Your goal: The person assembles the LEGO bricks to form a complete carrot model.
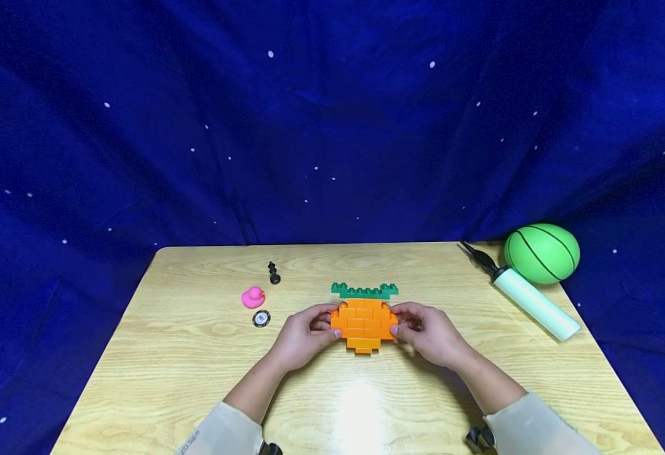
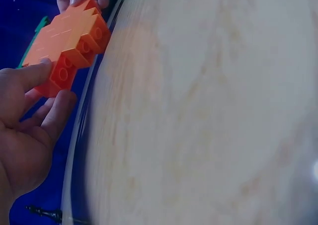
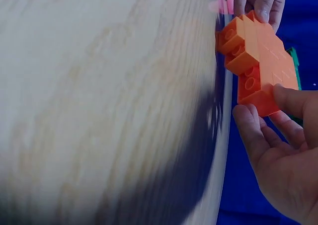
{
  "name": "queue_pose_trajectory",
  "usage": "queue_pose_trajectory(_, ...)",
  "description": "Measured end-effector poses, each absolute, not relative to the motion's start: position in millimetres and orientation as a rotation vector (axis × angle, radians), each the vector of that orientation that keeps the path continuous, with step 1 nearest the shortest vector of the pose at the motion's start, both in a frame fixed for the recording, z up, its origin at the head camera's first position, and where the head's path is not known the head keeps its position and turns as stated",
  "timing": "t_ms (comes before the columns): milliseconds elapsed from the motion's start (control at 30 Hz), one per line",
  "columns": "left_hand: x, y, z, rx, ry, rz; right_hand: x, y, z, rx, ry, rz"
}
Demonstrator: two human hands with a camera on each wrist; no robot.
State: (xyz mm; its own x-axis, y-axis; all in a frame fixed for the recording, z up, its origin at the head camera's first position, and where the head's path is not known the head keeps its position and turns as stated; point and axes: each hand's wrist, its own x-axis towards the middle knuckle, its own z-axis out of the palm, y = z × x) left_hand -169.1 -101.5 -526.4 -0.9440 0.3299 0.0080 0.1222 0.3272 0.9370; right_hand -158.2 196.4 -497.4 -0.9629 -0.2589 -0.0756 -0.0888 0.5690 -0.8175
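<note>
Both hands hold a build of orange toy building blocks (image 1: 363, 322) between them, above the table. It is stepped and narrows toward the person. A green block row (image 1: 365, 292) with raised ends lies along its far edge; whether it is joined there I cannot tell. The left hand (image 1: 301, 340) pinches the left side, thumb on the near face and fingers behind. On the opposite side, the right hand (image 1: 436, 335) pinches in the same way. Round studs show on the stepped lower edge of the orange blocks (image 2: 69, 41) in the left wrist view.
On the wooden table (image 1: 196, 366), left of the hands, lie a black chess piece (image 1: 274, 273), a pink rubber duck (image 1: 252, 297) and a poker chip (image 1: 261, 318). A green ball (image 1: 542, 253) and a pale hand pump (image 1: 537, 303) lie at the right. Behind hangs a blue curtain (image 1: 332, 126).
</note>
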Motion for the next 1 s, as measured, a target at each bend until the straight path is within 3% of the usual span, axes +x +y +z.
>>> queue_pose_trajectory(1000,-168.8,-104.9,-530.6,0.515,2.516,1.359,-157.1,201.3,-503.9,-0.427,2.563,-1.212)
